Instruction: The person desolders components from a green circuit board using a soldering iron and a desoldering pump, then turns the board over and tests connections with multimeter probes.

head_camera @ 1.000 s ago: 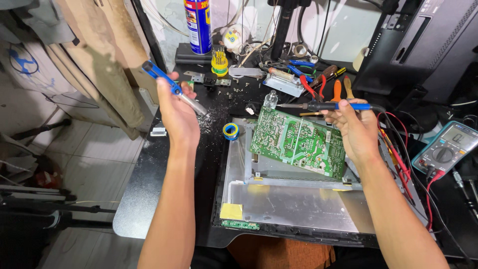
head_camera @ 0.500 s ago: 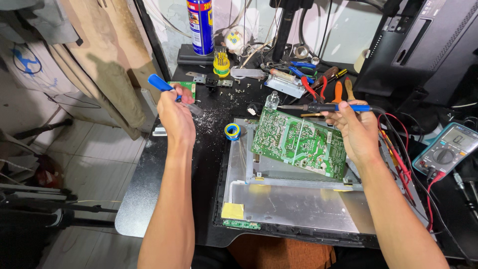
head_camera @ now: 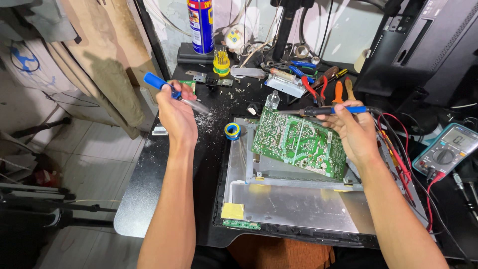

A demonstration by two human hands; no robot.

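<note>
My left hand (head_camera: pixel 175 112) grips a blue-handled desoldering pump (head_camera: pixel 169 90) with a clear tip, held over the black table left of the work. My right hand (head_camera: pixel 352 130) holds a soldering iron (head_camera: pixel 334 110) with a blue and black handle, its tip pointing left above the top edge of a green circuit board (head_camera: pixel 298 142). The same hand props the board up tilted. The board rests on the grey metal back panel (head_camera: pixel 294 199) of a flat screen. A small yellow and blue solder spool (head_camera: pixel 232 131) lies between my hands.
A blue and yellow spray can (head_camera: pixel 200 25), a yellow bit holder (head_camera: pixel 221 62), pliers and screwdrivers (head_camera: pixel 318 82) lie at the back. A multimeter (head_camera: pixel 443 149) with red leads sits right. A black monitor (head_camera: pixel 423 45) stands back right. The table edge and tiled floor are left.
My left hand has drawn the pump slightly down and toward me, with the view shifting a little. My right hand still holds the iron over the board.
</note>
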